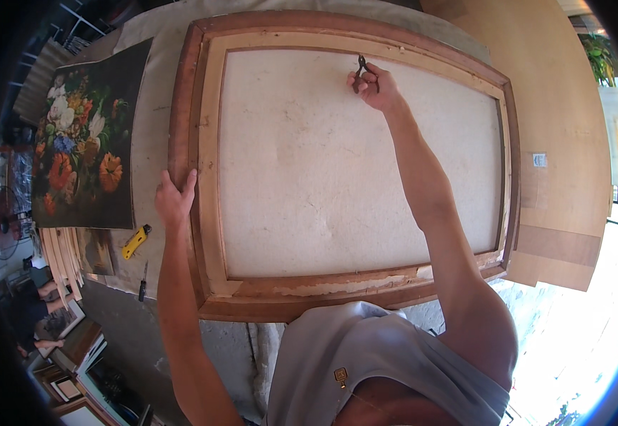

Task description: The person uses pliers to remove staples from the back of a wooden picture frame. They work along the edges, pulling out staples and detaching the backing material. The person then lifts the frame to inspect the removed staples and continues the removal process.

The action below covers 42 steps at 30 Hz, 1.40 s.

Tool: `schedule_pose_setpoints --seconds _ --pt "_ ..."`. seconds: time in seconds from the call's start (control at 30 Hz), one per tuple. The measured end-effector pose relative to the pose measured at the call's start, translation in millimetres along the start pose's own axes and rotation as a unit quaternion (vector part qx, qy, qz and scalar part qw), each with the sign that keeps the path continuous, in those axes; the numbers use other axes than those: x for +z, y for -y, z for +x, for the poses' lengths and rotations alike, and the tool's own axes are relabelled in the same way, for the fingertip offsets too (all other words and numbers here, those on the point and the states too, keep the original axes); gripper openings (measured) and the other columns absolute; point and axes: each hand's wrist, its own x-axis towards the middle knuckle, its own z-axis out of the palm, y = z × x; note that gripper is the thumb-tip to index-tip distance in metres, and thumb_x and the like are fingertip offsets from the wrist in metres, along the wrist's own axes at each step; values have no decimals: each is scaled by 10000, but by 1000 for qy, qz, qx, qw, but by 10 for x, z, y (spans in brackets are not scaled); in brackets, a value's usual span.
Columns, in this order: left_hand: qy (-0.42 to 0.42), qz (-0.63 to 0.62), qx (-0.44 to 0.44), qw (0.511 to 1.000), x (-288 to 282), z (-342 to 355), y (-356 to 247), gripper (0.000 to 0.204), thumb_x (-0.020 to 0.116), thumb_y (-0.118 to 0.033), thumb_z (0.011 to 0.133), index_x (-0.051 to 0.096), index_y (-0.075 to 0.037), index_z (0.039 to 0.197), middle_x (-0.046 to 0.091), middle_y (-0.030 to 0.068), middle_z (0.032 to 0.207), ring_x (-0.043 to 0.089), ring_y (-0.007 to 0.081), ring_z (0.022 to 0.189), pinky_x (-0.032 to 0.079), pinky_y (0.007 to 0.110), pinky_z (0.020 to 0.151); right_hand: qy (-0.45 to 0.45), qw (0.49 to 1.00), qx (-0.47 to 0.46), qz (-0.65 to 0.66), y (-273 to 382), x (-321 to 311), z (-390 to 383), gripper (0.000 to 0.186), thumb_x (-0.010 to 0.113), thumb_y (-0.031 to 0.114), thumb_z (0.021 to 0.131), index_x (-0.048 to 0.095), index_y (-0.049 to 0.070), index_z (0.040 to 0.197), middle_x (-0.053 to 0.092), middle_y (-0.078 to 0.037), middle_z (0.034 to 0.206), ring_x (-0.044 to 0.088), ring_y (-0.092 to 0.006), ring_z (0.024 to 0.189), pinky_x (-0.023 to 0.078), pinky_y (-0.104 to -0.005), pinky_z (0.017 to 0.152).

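Observation:
A large wooden picture frame (182, 128) lies face down, showing the back of a pale canvas (309, 163) on its wooden stretcher (213, 113). My left hand (174, 197) grips the frame's left side, thumb on top and fingers along the outer edge. Dark-handled pliers (359, 74) are held in my right hand (380, 86), which reaches across the canvas. Their jaws point at the inner edge of the far stretcher bar. Whether they bite on anything there is too small to tell.
Left of the frame lies a flower painting (82, 142). Nearer me are a yellow utility knife (136, 242) and a thin dark-handled tool (143, 284). Plywood (565, 142) extends on the right. Another person (42, 312) is at the lower left, beside stacked frames (74, 387).

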Motion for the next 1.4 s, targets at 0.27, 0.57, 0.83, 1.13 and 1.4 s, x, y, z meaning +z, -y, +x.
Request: schedule_pose_setpoints --seconds 0.27,0.57,0.83,1.13,1.4 --pt "-2 -17 11 1000 23 19 -51 745 572 -630 789 519 20 1148 617 279 866 611 442 828 487 488 722 -55 988 16 -140 115 -21 0 478 369 270 972 396 88 531 582 -197 806 584 -274 726 383 -254 415" --pt "14 -6 0 1000 -38 7 -64 726 574 -625 790 507 -1 1155 623 272 852 614 439 823 488 489 719 -204 67 -40 -976 -110 818 -289 257 501 171 884 685 32 996 667 -165 939 649 -257 919 533 -369 644" --pt "8 -19 -1 1000 -56 -10 -45 699 583 -616 786 514 -7 1122 633 261 842 616 434 828 494 483 723 -271 650 -31 -710 234 540 -297 366 499 274 939 609 -17 745 652 -199 857 665 -256 770 547 -343 555" --pt "-6 -19 10 1000 -66 -2 -65 680 585 -612 786 515 0 1073 626 265 824 615 432 808 490 487 711 -90 988 3 -122 189 290 -235 509 371 279 995 370 36 547 493 -428 1110 503 -528 1098 518 -543 881" --pt "-4 -12 12 1000 -52 -6 -47 679 579 -612 791 513 -1 1079 626 260 815 618 428 787 494 483 692 -8 1000 -5 -26 103 -12 29 550 299 292 1008 328 61 510 510 -409 1088 525 -494 1092 599 -462 728"
